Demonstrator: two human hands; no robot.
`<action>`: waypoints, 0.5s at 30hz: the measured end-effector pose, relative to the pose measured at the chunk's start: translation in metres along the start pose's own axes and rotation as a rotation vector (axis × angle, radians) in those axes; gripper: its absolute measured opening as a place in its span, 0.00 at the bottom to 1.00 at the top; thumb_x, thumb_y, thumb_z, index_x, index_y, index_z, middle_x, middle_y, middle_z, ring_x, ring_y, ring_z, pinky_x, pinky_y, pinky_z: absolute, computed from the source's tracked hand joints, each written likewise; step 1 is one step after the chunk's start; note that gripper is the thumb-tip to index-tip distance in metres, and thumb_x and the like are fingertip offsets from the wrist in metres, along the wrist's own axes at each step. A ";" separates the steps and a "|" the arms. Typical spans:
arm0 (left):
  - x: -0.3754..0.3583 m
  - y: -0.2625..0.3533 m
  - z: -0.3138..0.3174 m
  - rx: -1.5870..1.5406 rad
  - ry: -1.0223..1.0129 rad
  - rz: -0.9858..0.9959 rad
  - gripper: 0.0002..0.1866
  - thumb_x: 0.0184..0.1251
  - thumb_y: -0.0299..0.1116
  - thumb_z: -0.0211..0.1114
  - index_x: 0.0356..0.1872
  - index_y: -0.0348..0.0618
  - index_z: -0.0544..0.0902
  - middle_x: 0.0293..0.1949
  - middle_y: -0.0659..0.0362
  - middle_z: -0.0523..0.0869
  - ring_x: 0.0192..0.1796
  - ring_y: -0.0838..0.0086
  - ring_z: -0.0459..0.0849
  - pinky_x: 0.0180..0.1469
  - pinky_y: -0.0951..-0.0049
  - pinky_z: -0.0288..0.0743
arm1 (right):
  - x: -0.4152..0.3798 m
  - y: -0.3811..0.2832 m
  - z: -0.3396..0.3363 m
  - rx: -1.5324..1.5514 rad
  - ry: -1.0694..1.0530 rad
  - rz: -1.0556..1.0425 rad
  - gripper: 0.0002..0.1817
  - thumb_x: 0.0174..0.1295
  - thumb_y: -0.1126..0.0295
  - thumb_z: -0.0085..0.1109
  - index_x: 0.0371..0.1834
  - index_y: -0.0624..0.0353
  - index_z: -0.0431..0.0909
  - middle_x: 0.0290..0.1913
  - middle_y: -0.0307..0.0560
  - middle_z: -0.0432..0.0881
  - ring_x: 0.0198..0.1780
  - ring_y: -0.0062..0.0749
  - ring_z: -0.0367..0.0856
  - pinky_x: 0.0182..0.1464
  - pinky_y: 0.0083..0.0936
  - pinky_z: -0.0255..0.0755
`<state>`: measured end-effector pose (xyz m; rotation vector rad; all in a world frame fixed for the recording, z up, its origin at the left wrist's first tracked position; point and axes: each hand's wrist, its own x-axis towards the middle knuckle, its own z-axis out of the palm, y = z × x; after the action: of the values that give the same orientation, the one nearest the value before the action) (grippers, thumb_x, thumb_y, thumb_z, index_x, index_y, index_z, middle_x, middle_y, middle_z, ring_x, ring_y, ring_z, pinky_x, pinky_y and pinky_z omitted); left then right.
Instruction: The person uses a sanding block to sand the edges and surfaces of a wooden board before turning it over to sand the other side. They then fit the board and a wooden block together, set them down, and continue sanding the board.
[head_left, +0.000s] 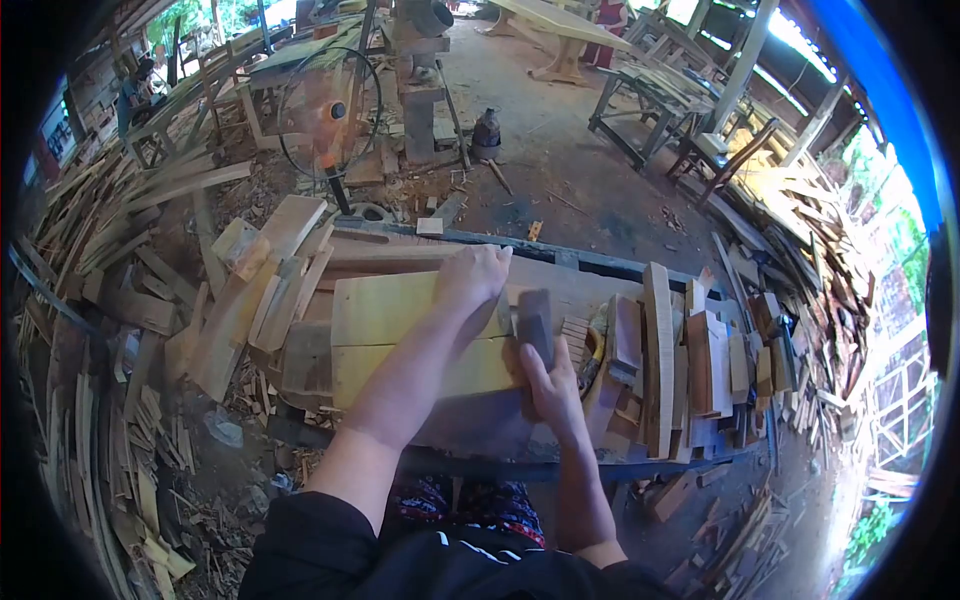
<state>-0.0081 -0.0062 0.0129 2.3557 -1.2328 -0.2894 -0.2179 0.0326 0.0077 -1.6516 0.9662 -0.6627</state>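
Observation:
A pale yellow wooden panel (pixel 375 375), with a seam running along it, lies on the workbench in front of me. My left hand (pixel 473 278) is closed in a fist over the panel's far right part. A narrow, dark edge shows just below that fist, but I cannot make out what it belongs to. Gripped in my right hand (pixel 556 385) is a dark rectangular wooden block (pixel 535 322), near the panel's right end. The thumb lies along the block, and most of the other fingers are hidden.
Wood offcuts (pixel 708 365) stand along the workbench's right side, beside a yellow curved object (pixel 594 348). More boards (pixel 285 235) lean at the left. An orange stand fan (pixel 333 130) is beyond the bench. Scrap piles (pixel 800 240) flank both sides, and a person (pixel 605 30) is far back.

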 end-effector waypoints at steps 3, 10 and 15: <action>-0.001 0.001 -0.003 -0.009 0.003 -0.002 0.26 0.75 0.51 0.45 0.44 0.40 0.86 0.45 0.43 0.86 0.51 0.50 0.84 0.57 0.53 0.76 | -0.053 0.009 -0.011 -0.064 -0.034 0.052 0.28 0.67 0.51 0.57 0.56 0.66 0.70 0.41 0.55 0.82 0.45 0.40 0.79 0.53 0.32 0.71; -0.002 -0.001 0.002 -0.004 0.024 0.009 0.25 0.74 0.50 0.46 0.44 0.40 0.85 0.45 0.43 0.86 0.51 0.50 0.85 0.57 0.53 0.76 | 0.005 0.011 -0.001 -0.069 -0.006 -0.014 0.23 0.69 0.55 0.56 0.54 0.63 0.69 0.37 0.53 0.80 0.40 0.36 0.79 0.46 0.35 0.72; 0.000 -0.001 -0.001 0.009 -0.008 0.011 0.26 0.75 0.50 0.44 0.45 0.41 0.85 0.45 0.43 0.86 0.51 0.49 0.85 0.57 0.54 0.76 | -0.052 0.004 -0.013 -0.020 -0.049 0.071 0.24 0.68 0.53 0.57 0.53 0.62 0.68 0.37 0.57 0.82 0.39 0.39 0.81 0.44 0.40 0.74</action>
<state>-0.0066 -0.0050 0.0133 2.3562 -1.2530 -0.2903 -0.2568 0.0700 0.0101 -1.6357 0.9948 -0.5641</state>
